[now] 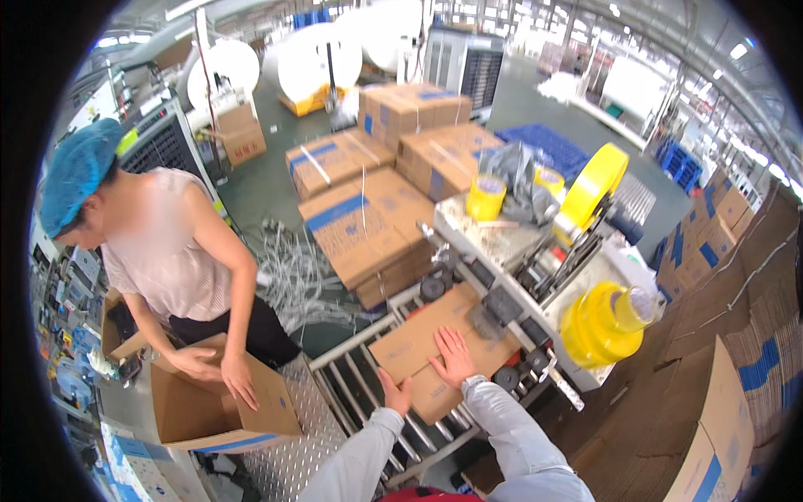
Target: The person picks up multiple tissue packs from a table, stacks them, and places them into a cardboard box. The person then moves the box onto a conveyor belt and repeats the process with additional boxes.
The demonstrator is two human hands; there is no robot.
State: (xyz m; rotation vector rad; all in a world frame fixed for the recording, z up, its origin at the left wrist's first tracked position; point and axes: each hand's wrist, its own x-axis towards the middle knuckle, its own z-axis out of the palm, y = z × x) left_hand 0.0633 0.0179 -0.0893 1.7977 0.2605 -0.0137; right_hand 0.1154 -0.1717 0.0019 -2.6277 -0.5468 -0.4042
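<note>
A closed cardboard box (418, 335) lies on the roller conveyor (351, 376), its far end under the carton taping machine (510, 305). My right hand (454, 360) rests flat on the box's top flaps near their seam, fingers stretched out. At the box's near left corner is my left hand (395, 393), thumb and fingers apart, its palm against the side. Neither hand grips anything. Yellow tape rolls (598, 330) stand stacked on the machine's right end, and a large yellow tape roll (595, 186) is mounted above it.
To the left, a co-worker (159, 243) in a blue hair cover has both hands at an open carton (217, 397) on a metal plate. Strapped cartons (368, 222) are piled beyond the conveyor. Flattened cardboard (669, 418) is stacked at the right. White strapping (293, 272) litters the floor.
</note>
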